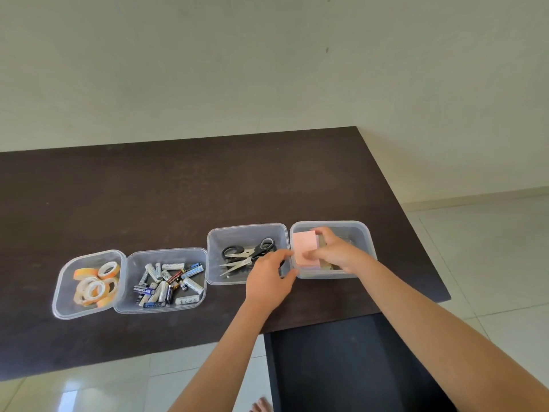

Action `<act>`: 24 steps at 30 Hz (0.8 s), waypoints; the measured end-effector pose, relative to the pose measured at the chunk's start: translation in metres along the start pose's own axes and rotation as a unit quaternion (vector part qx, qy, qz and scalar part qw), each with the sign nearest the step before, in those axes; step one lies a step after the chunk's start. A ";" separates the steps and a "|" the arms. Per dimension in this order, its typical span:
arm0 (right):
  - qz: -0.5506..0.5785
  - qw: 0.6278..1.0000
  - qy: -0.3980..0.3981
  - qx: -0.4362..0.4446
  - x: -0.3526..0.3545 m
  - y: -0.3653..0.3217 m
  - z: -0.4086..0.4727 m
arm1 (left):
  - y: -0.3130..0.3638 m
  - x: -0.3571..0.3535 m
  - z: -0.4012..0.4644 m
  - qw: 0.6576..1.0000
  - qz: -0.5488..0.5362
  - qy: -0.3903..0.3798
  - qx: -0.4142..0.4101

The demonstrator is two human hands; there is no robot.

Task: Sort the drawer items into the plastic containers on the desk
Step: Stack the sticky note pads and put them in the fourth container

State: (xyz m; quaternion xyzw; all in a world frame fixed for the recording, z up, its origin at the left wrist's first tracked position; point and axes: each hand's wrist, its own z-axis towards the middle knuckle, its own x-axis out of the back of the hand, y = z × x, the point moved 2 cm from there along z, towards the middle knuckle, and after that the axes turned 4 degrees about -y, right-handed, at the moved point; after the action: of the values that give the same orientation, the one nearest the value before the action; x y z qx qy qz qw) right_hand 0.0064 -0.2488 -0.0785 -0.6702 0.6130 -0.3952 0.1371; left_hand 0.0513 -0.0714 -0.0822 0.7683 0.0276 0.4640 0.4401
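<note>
Along the dark desk stand four clear plastic containers: tape rolls, then batteries, then scissors. Over the scissors tub's right edge the left hand hovers, fingers loosely spread, holding nothing. Inside the rightmost container the right hand pinches a pale pink, rectangular sticky-note pad atop what may be other pads, blurred.

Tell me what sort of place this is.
Probably a room in a home or a small office: a dark wooden desk stands against a plain pale wall on a glossy tiled floor, with an open drawer below the desk edge and a bare foot on the tiles.
</note>
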 end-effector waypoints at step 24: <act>-0.255 0.967 0.014 0.017 0.003 0.003 -0.014 | 0.005 0.008 0.001 0.999 -0.001 -0.041 0.014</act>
State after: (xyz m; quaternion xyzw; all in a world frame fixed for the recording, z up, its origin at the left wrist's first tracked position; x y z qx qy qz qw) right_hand -0.0060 -0.2479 -0.0701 -0.7966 0.4164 -0.4368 0.0350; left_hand 0.0543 -0.0719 -0.0732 0.7930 0.0163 0.4310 0.4303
